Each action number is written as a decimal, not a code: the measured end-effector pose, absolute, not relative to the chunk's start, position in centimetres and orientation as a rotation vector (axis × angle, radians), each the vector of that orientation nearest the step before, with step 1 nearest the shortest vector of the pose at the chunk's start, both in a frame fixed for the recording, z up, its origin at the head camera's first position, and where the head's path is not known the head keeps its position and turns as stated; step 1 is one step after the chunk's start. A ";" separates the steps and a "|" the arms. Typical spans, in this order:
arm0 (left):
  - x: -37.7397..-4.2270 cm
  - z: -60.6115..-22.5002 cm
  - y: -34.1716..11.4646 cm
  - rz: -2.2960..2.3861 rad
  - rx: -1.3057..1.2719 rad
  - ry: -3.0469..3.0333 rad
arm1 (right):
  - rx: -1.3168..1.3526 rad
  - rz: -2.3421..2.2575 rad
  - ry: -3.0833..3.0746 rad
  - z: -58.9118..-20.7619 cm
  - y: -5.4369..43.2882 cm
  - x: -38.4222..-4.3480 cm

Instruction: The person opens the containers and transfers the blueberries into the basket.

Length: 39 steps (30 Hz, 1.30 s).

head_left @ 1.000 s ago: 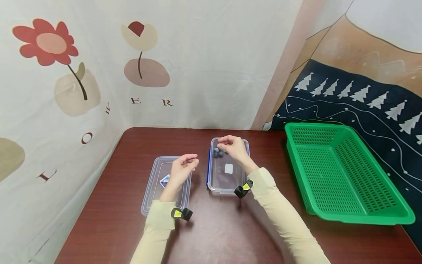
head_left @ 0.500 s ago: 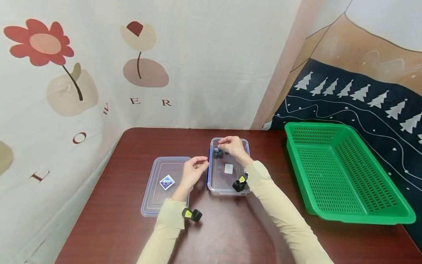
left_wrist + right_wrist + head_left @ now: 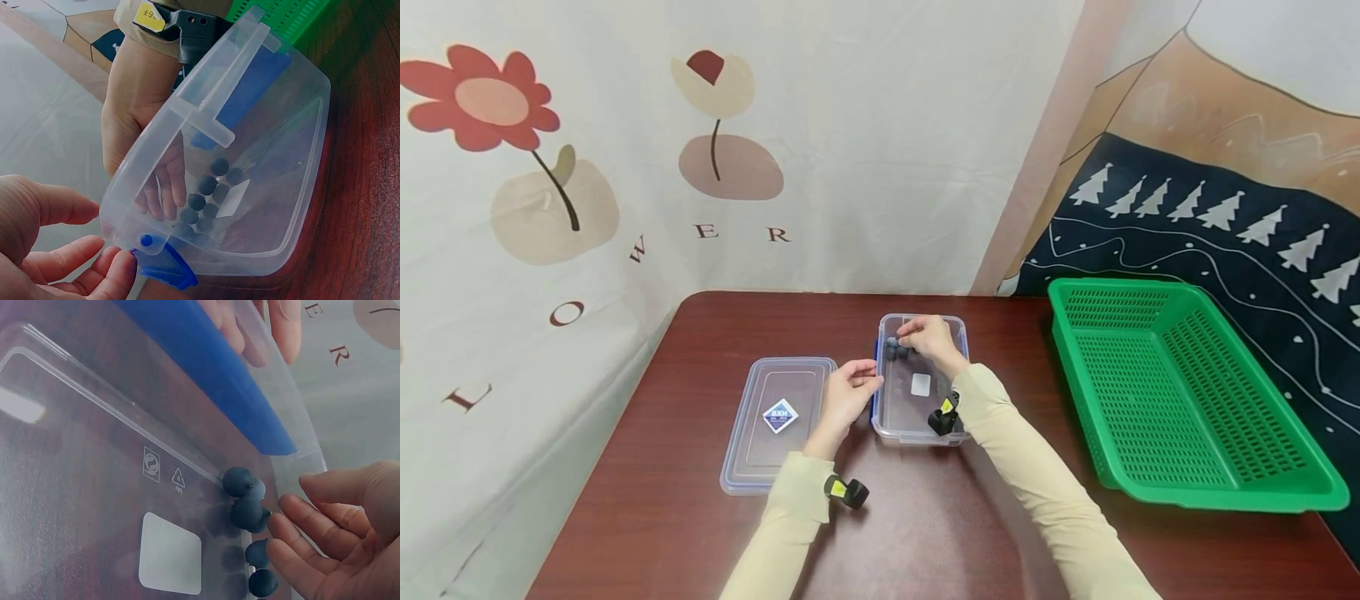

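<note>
A clear plastic food container point(image 3: 917, 427) with blue latches stands mid-table, its lid off. Several blueberries point(image 3: 247, 513) lie at its far end. My right hand point(image 3: 931, 340) is over that end, fingers loosely bent. In the right wrist view its fingertips point(image 3: 277, 520) are right beside the berries, with none between them. My left hand point(image 3: 846, 402) is at the container's left side. In the left wrist view its fingers point(image 3: 69, 206) reach the outer wall near a blue latch point(image 3: 164, 267), without curling round the rim.
A clear lid point(image 3: 747, 468) with a blue and white diamond sticker lies flat left of the container. A large green plastic basket point(image 3: 1225, 498) stands on the right of the brown table point(image 3: 647, 500). Printed cloth point(image 3: 880, 167) hangs along the back and sides.
My left hand has moved right from above the lid to the container's left side, uncovering the sticker. My right hand stays over the far end, slightly lower.
</note>
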<state>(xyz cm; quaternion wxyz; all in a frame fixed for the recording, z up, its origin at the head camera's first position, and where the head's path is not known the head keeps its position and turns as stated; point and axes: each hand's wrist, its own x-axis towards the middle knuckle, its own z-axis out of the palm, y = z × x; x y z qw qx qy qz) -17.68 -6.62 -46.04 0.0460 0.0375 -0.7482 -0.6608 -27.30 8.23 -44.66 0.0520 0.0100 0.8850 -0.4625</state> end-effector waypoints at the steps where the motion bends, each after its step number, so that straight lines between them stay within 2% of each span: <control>1: -17.7 -46.1 -6.6 -2.014 0.116 -2.286 | 0.029 -1.397 2.694 -44.8 8.2 -27.3; 30: -18.5 -46.4 -5.9 -2.003 0.262 -2.352 | -0.014 -1.071 2.699 -46.0 8.0 -28.0; 39: -18.4 -46.3 -5.9 -2.021 0.284 -2.355 | -0.026 -1.176 2.633 -46.1 8.3 -27.9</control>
